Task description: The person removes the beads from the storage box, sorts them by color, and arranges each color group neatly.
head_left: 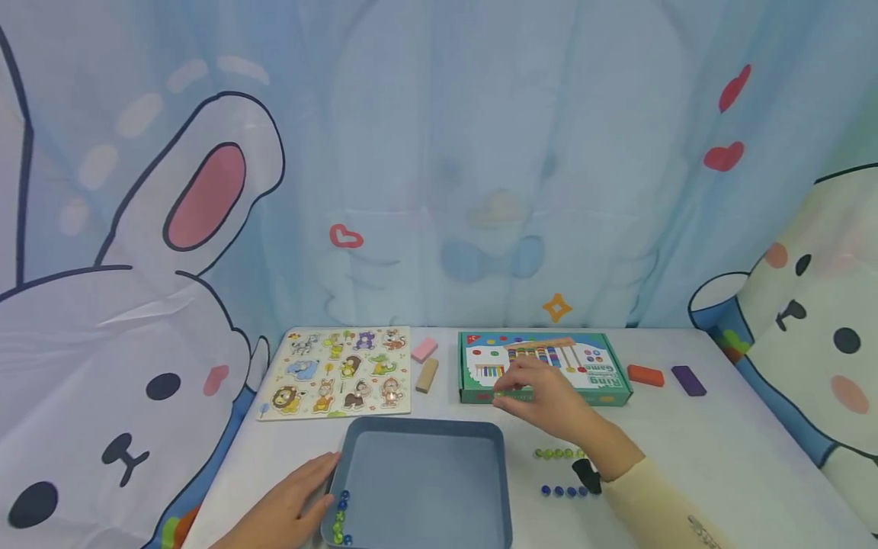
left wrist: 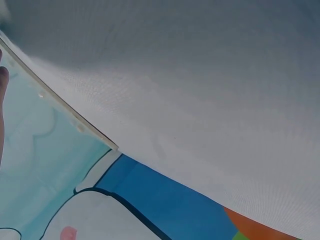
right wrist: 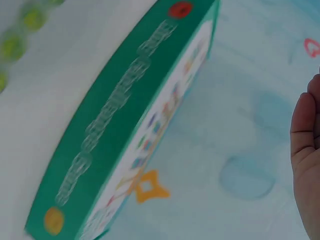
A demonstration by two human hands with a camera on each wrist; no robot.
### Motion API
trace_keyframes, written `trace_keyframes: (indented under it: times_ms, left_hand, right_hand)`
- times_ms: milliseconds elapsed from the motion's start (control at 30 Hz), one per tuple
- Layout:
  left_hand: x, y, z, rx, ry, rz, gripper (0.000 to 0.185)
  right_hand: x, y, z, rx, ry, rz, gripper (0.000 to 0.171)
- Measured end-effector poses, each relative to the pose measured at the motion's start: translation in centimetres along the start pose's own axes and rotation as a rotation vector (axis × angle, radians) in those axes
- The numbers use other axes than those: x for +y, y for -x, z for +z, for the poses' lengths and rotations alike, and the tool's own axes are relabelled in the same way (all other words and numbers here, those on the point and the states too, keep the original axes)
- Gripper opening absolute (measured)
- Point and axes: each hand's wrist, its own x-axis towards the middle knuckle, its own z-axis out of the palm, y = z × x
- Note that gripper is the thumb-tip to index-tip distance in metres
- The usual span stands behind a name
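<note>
Reaching over the near edge of the green game box (head_left: 545, 367), the right hand (head_left: 542, 396) has its fingers loosely bent; whether they pinch a marble is hard to tell from the head view. Just behind the wrist lie a row of green marbles (head_left: 559, 454) and a row of blue marbles (head_left: 564, 491) on the table (head_left: 720, 457). The left hand (head_left: 288, 507) rests with relaxed fingers against the left wall of the blue tray (head_left: 425, 428), which holds a few marbles in its near corner.
</note>
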Motion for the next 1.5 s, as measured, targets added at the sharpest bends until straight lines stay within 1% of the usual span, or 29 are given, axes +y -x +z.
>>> trace_keyframes:
  times_ms: [167, 267, 367, 500, 667, 867, 967, 1167, 1300, 1500]
  left_hand:
    - [-0.4, 0.0, 0.0, -0.004, -0.003, 0.008, 0.076]
    - [-0.4, 0.0, 0.0, -0.004, 0.009, 0.005, 0.076]
    - [-0.2, 0.0, 0.0, -0.010, 0.016, -0.015, 0.076]
    - [0.1, 0.1, -0.1, -0.011, 0.017, -0.026, 0.075]
    - [0.2, 0.1, -0.1, -0.011, 0.020, -0.029, 0.075]
    - [0.1, 0.1, -0.1, -0.005, 0.012, -0.029, 0.075]
    - [0.1, 0.0, 0.0, -0.007, 0.007, -0.031, 0.076]
    - [0.1, 0.0, 0.1, -0.015, 0.016, -0.039, 0.076]
    - [0.3, 0.2, 0.0, -0.016, 0.028, -0.043, 0.076]
    - [0.3, 0.0, 0.0, -0.020, 0.013, -0.048, 0.076]
  right_hand:
    - [2.9, 2.0, -1.5, -0.007, 0.096, 0.127, 0.011]
    - [4.3, 3.2, -2.5, -0.036, 0.129, 0.205, 0.010]
    - [5.7, 4.5, -3.3, -0.071, 0.147, 0.291, 0.012]
    - [7.4, 6.3, -4.0, -0.101, 0.179, 0.375, 0.016]
    - [9.3, 8.6, -4.5, -0.121, 0.216, 0.421, 0.018]
    - [11.4, 10.8, -4.7, -0.164, 0.207, 0.521, 0.019]
    - [12.2, 11.5, -4.6, -0.184, 0.204, 0.572, 0.018]
    - [12.9, 12.2, -4.4, -0.240, 0.175, 0.641, 0.019]
    - [13.0, 12.5, -4.2, -0.259, 0.149, 0.653, 0.018]
    - [12.8, 12.7, -3.8, -0.257, 0.153, 0.637, 0.017]
